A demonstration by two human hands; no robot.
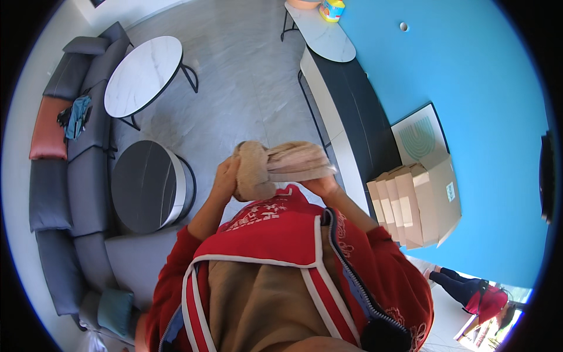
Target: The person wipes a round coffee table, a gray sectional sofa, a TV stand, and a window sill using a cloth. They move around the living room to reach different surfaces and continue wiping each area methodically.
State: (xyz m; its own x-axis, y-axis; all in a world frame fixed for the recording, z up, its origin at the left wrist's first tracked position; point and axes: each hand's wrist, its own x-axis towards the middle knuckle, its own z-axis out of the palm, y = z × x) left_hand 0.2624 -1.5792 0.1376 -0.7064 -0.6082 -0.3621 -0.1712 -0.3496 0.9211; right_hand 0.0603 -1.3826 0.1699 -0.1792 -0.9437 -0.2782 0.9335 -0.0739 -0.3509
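A tan plush article [256, 169], which looks like a furry slipper, is held up in front of my red apron [272, 237]. My left hand [226, 178] grips its thick, furry left part from the side. Under the paler, pleated right part, my right hand [320, 185] supports the lower edge, with most of its fingers hidden. Whether this is one piece or two pressed together, I cannot tell.
Left lie a round black-topped coffee table [143, 187], a white marble-topped table [145, 75] and a grey sofa [88, 189] with a bag [78, 116]. Right, cardboard boxes [433, 202] and a framed picture [422, 136] rest on a long cabinet [352, 101]. Another person [479, 292] bends at lower right.
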